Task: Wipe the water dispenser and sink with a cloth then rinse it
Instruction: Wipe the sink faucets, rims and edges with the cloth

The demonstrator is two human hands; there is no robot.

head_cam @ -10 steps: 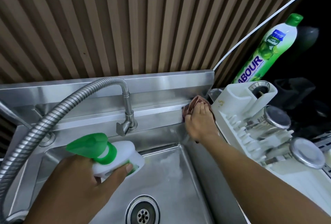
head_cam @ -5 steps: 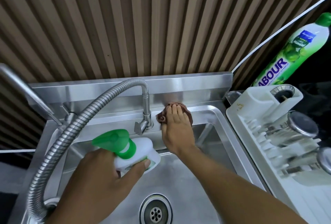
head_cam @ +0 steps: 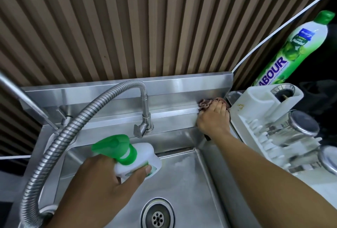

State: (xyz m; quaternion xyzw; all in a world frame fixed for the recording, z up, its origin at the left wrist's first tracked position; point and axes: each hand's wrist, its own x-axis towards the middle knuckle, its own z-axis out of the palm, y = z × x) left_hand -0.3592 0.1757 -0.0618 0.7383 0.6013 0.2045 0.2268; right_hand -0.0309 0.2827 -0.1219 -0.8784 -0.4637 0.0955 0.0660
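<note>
My right hand [head_cam: 213, 119] has its fingers bent over the bunched brown cloth [head_cam: 205, 103], pressing it onto the far ledge of the sink [head_cam: 186, 176], at the right corner, just beside the white dish rack [head_cam: 255, 103]. My left hand [head_cam: 102, 182] wraps round the spray bottle [head_cam: 144, 156], thumb across its white body, holding it over the near left of the basin. To do this stroke well, I judge I should bear down flat and work the cloth into the seam under the backsplash. Then I should draw it left toward the tap [head_cam: 145, 116] in overlapping passes, without nudging the rack.
</note>
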